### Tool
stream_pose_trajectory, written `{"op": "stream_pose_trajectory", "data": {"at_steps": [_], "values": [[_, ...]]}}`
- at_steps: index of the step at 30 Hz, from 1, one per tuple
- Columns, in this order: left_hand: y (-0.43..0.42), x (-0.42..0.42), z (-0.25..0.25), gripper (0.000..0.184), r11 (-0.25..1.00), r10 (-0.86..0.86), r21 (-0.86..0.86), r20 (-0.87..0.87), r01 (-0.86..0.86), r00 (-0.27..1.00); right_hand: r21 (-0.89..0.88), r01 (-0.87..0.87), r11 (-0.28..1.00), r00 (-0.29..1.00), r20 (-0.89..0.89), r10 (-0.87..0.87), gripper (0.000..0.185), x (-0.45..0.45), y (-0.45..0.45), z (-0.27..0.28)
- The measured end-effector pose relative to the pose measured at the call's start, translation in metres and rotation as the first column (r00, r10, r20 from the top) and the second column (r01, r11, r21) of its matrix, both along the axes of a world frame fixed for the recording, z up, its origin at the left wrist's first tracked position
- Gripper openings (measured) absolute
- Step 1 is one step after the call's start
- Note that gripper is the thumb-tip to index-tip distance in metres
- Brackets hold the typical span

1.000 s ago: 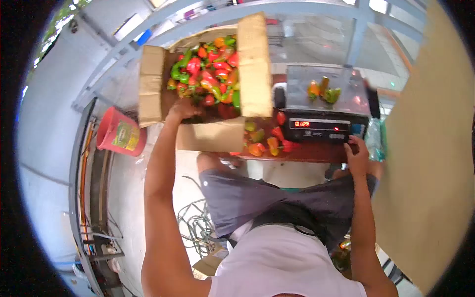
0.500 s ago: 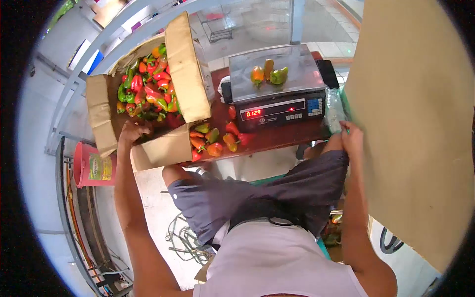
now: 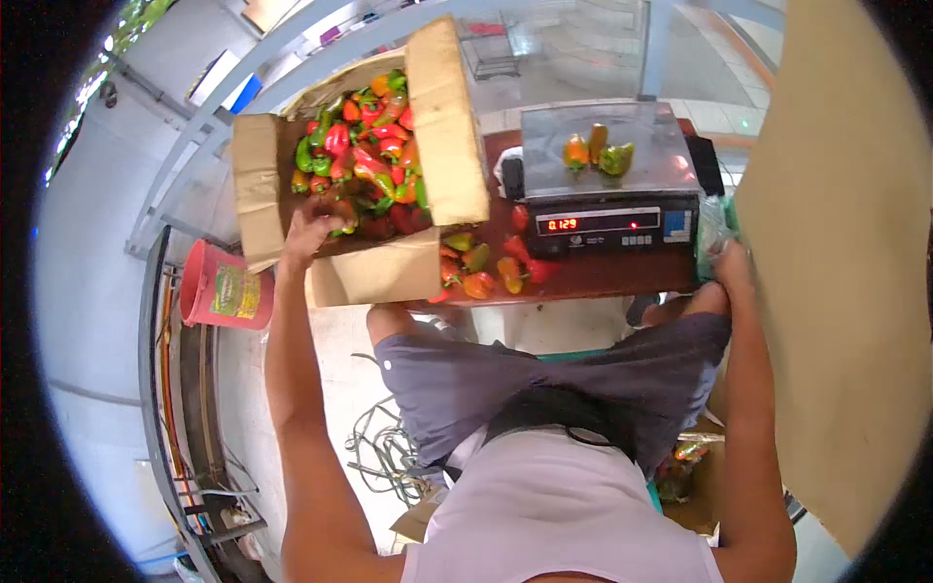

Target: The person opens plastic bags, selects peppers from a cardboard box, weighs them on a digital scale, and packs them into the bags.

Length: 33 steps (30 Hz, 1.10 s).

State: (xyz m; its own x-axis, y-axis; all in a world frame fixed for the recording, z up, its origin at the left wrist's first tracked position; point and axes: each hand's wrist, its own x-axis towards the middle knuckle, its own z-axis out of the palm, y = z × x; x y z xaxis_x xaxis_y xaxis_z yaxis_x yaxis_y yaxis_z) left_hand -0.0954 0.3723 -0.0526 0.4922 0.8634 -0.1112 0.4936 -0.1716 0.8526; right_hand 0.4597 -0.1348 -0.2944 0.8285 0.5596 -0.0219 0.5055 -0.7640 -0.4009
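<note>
At the near left corner of an open cardboard box [image 3: 457, 126], my left hand [image 3: 313, 225] reaches in with its fingers closed. A yellowish-green pepper [image 3: 347, 230] shows at its fingertips; the hand partly hides it. Red, orange and green peppers [image 3: 374, 136] fill much of the box. Beside the scale, my right hand [image 3: 731, 260] has its fingers closed on the edge of a clear plastic bag [image 3: 712, 233]. On the metal pan of the digital scale [image 3: 607, 219] sit an orange pepper [image 3: 575, 153], a brownish one [image 3: 598, 143] and a green one [image 3: 616, 159]. The display reads 0.129.
Several loose peppers [image 3: 478, 284] lie on the dark red table [image 3: 583, 282] between box and scale. A large cardboard sheet [image 3: 846, 243] rises at the right. A pink bucket [image 3: 228, 287] stands at the left, and tangled green strapping [image 3: 384, 442] lies on the floor.
The view has swung, so everything sits further right in the picture. My left hand has gone a little deeper into the box, among the peppers. My right hand stays by the plastic bag.
</note>
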Motion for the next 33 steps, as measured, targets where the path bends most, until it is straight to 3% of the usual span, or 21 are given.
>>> {"op": "stream_pose_trajectory", "data": {"at_steps": [1,2,4,5,7,8,9,11,12,14,16,19,24,26,29,33], "values": [[-0.004,0.003,0.004,0.045,0.998,0.027,-0.058,0.115,-0.021,0.993,0.013,-0.017,1.0,0.999,-0.048,0.018,0.025,0.005,-0.002,0.0],[-0.009,0.008,0.007,0.046,0.992,0.055,-0.122,0.229,-0.027,0.972,-0.05,-0.004,0.999,1.0,0.029,0.006,0.027,0.008,0.001,-0.005],[-0.029,0.021,0.021,0.044,0.995,-0.074,-0.034,0.435,0.098,0.897,-0.182,0.062,0.981,0.983,0.179,-0.029,0.035,0.02,-0.007,-0.038],[-0.045,0.031,0.032,0.044,0.987,-0.142,0.01,0.523,0.161,0.841,-0.164,0.057,0.985,0.991,0.133,-0.035,0.036,0.016,-0.011,-0.031],[-0.123,0.081,0.065,0.049,0.943,-0.327,0.16,0.602,0.291,0.729,-0.124,0.042,0.991,0.998,0.04,-0.038,0.039,0.007,0.002,0.0],[-0.151,0.105,0.066,0.051,0.917,-0.399,0.243,0.585,0.316,0.706,-0.033,0.016,0.999,0.996,0.084,-0.013,0.038,0.037,-0.005,-0.05],[-0.179,0.13,0.064,0.053,0.884,-0.467,0.328,0.565,0.334,0.681,-0.007,0.01,1.0,0.996,0.083,-0.01,0.035,0.031,-0.004,-0.039],[-0.221,0.186,0.043,0.058,0.867,-0.443,0.14,0.657,0.478,0.611,0.052,-0.006,0.999,0.996,0.093,0.001,0.03,0.012,0.003,-0.006],[-0.231,0.218,0.017,0.051,0.881,-0.452,0.186,0.6,0.434,0.66,0.002,-0.007,1.0,0.994,0.111,0.007,0.031,0.024,0.001,-0.021],[-0.23,0.262,-0.02,0.047,0.803,-0.464,0.527,0.258,0.279,0.848,-0.013,-0.009,1.0,0.992,0.126,0.011,0.029,0.025,-0.007,-0.024],[-0.213,0.301,-0.06,0.045,0.807,-0.272,0.573,0.139,0.146,0.952,0.034,0.014,0.999,0.996,0.082,-0.017,0.027,0.015,-0.008,-0.015],[-0.186,0.327,-0.114,0.044,0.765,-0.159,0.64,0.069,0.079,0.985,0.076,0.115,0.99,0.993,-0.016,-0.115,0.026,-0.017,-0.003,0.029],[-0.196,0.329,-0.129,0.074,0.726,-0.059,0.686,-0.016,0.054,0.998,0.113,0.136,0.984,0.987,0.067,-0.145,0.033,-0.002,0.0,-0.006],[-0.195,0.329,-0.135,0.074,0.725,-0.047,0.688,-0.006,0.038,0.999,0.201,0.132,0.971,0.985,0.086,-0.152,0.034,0.002,0.001,-0.014],[-0.193,0.323,-0.133,0.075,0.763,-0.047,0.644,-0.038,0.06,0.998,0.049,0.079,0.996,0.996,0.044,-0.081,0.035,0.004,-0.001,-0.005],[-0.187,0.314,-0.134,0.077,0.805,-0.073,0.59,0.0,0.059,0.997,-0.038,0.196,0.98,0.978,0.076,-0.192,0.037,0.024,0.003,-0.04]]}}
